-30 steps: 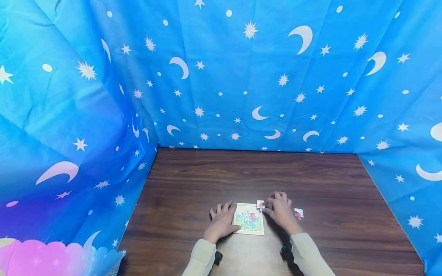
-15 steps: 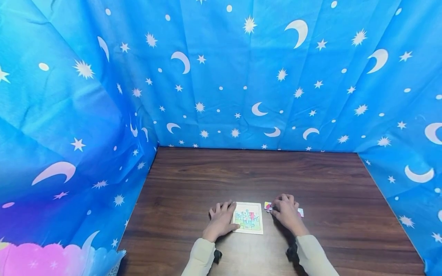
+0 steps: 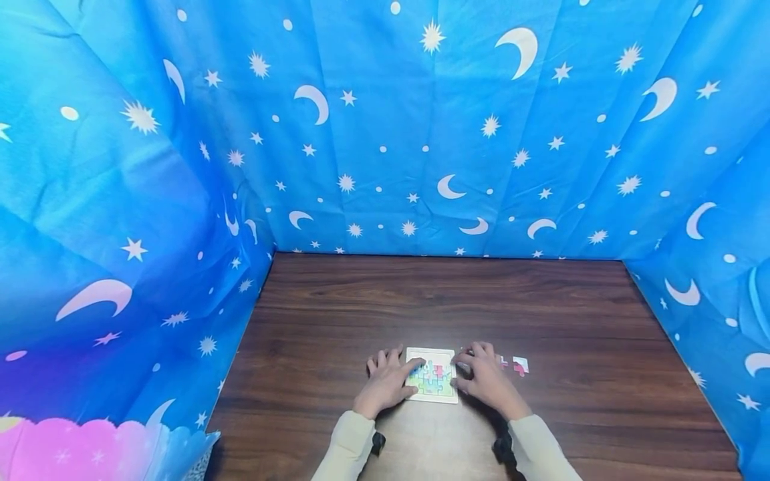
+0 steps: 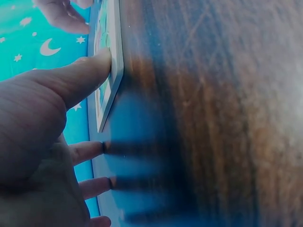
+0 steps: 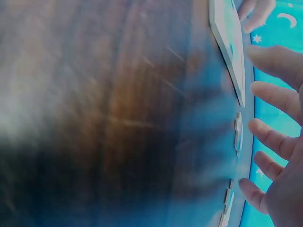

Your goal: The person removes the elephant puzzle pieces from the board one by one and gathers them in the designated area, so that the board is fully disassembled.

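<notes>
A small jigsaw puzzle in a pale square frame [image 3: 430, 351] lies on the table, its lower part filled with interlocked green, blue and pink pieces. My left hand [image 3: 380, 386] rests at its left side. In the left wrist view the left thumb [image 4: 90, 75] presses on the frame's edge, while other fingertips touch the table. My right hand [image 3: 490, 382] is at the frame's right side, fingers spread and holding nothing. A loose puzzle piece [image 5: 238, 135] lies beneath those fingers. Further right sits another piece [image 3: 521, 365], pink and pale blue.
The dark wood-grain table [image 3: 361, 300] extends behind and to both sides of the hands. Blue cloth [image 3: 385, 133] printed with moons and stars hangs around its back and sides. A pink and blue scalloped edge [image 3: 96, 447] shows at the lower left.
My right hand carried a yellow and red puzzle piece away from the frame, let it go on the right, then came back to the frame's right side. The left index finger now reaches over the puzzle.
</notes>
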Available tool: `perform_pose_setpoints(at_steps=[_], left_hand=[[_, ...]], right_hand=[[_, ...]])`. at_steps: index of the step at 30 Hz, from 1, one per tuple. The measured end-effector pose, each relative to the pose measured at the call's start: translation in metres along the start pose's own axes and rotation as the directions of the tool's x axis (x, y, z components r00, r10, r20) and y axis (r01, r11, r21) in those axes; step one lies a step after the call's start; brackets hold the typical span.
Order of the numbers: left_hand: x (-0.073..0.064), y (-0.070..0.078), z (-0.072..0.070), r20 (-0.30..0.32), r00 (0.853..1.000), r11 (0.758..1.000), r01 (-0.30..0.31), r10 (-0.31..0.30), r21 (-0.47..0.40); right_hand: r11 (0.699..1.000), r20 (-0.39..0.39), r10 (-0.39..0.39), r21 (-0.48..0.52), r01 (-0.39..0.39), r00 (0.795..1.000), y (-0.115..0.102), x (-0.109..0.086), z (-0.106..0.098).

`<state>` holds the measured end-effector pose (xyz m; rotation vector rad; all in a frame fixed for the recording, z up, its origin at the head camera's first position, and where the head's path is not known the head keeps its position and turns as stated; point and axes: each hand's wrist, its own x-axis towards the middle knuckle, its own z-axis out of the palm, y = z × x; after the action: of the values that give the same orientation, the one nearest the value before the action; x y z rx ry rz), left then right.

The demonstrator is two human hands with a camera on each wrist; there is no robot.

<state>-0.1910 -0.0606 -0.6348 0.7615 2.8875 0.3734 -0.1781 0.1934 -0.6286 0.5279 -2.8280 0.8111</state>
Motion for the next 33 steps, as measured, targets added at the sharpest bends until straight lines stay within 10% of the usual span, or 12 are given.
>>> perform_pose_setpoints(at_steps=[11,33], left_hand=[[0.000,0.004,-0.003,0.073,0.997,1.000,-0.003,0.001,0.027],[0.003,0.007,0.000,0.086,0.996,0.999,0.023,-0.025,0.022]], right_hand=[[1.000,0.081,-0.015,-0.020,0.016,0.997,-0.008,0.002,0.005],[0.999,-0.082,0.008,-0.039,-0.012,0.997,-0.004,-0.007,0.014]])
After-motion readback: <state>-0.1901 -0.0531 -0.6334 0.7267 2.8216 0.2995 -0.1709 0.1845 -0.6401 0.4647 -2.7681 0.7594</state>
